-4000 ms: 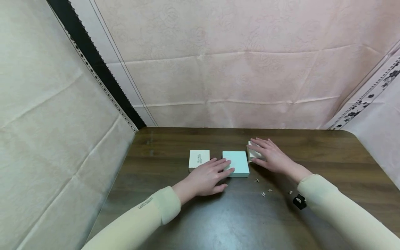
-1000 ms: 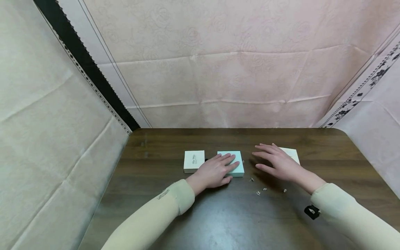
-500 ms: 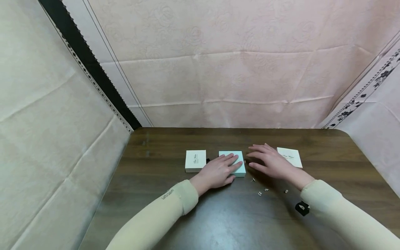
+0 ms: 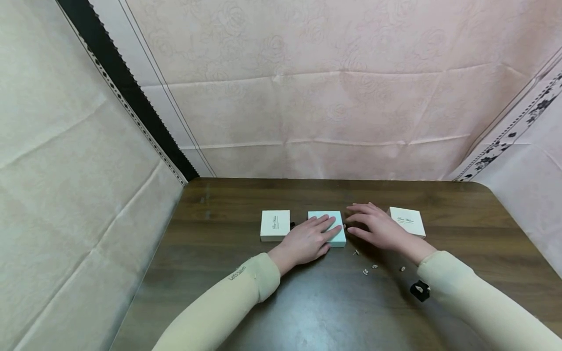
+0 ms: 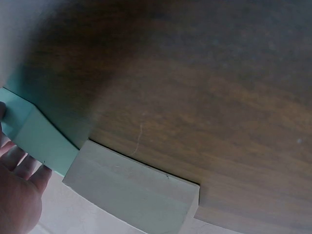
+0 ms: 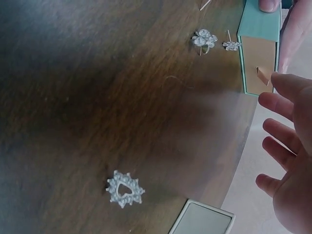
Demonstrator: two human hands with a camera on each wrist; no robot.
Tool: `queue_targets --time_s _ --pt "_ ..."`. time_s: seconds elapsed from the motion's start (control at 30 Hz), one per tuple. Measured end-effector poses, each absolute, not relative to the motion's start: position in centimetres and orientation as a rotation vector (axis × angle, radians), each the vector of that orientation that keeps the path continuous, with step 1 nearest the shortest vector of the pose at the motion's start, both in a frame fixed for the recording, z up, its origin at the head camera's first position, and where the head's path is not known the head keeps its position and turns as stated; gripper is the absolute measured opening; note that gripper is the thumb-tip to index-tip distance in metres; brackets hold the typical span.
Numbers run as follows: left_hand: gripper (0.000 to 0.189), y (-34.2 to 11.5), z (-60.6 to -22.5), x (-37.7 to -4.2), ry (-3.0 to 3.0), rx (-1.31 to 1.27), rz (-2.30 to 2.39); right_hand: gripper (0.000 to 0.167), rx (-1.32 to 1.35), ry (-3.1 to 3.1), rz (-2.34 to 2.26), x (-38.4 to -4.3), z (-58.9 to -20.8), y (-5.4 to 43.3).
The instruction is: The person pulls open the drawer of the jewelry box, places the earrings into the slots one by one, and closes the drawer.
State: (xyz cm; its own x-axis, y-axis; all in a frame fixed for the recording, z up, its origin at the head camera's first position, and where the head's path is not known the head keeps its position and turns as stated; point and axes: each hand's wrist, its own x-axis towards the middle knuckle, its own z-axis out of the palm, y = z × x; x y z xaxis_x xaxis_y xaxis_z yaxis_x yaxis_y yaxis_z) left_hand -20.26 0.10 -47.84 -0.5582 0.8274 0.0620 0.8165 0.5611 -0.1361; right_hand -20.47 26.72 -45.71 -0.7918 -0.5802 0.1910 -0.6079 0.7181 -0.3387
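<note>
A small teal box (image 4: 337, 240) lies mid-table. My left hand (image 4: 303, 241) rests on it, fingers spread flat over the top; the right wrist view shows that thumb at the box's edge. On its right side the teal box (image 6: 258, 22) shows a tan drawer face (image 6: 253, 51) with a small brown tab (image 6: 263, 75). My right hand (image 4: 379, 229) is just right of this face, its thumb tip (image 6: 278, 80) right at the tab, the other fingers loosely spread and holding nothing. Nearby lie sparkling pieces: a flower-shaped one (image 6: 204, 38), a small stud (image 6: 231, 45) and a heart-shaped one (image 6: 124, 189).
A white box (image 4: 275, 225) with printed lettering stands left of the teal one. Another white box (image 4: 407, 222) sits askew behind my right hand. The brown wooden table (image 4: 246, 321) ends at pale cloth hangings (image 4: 325, 107) at the back and sides.
The right-hand white box, beside the teal one four seconds ago, now lies farther right. My right hand has since come left to the teal box; my left hand has slid farther onto it.
</note>
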Motion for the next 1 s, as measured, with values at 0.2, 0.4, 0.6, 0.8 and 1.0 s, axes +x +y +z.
queue_targets --time_s 0.2,0.4,0.6,0.8,1.0 --pt "0.056 0.1 -47.8 -20.3 -2.671 -1.414 0.13 0.019 0.974 -2.836 0.641 -20.9 -46.2 26.4" --pt "0.055 0.0 -47.8 -20.3 -2.675 -1.416 0.129 0.013 0.965 -2.824 0.684 -21.4 -46.5 26.2" --pt "0.056 0.0 -47.8 -20.3 -2.675 -1.42 0.126 0.007 0.985 -2.811 0.694 -21.6 -46.7 25.9" --pt "0.056 0.0 -47.9 -20.4 -2.672 -1.421 0.12 0.007 0.988 -2.838 0.695 -21.8 -46.7 25.7" --pt "0.056 0.0 -48.1 -20.4 -2.654 -1.42 0.118 0.015 1.017 -2.837 0.69 -22.1 -46.9 25.5"
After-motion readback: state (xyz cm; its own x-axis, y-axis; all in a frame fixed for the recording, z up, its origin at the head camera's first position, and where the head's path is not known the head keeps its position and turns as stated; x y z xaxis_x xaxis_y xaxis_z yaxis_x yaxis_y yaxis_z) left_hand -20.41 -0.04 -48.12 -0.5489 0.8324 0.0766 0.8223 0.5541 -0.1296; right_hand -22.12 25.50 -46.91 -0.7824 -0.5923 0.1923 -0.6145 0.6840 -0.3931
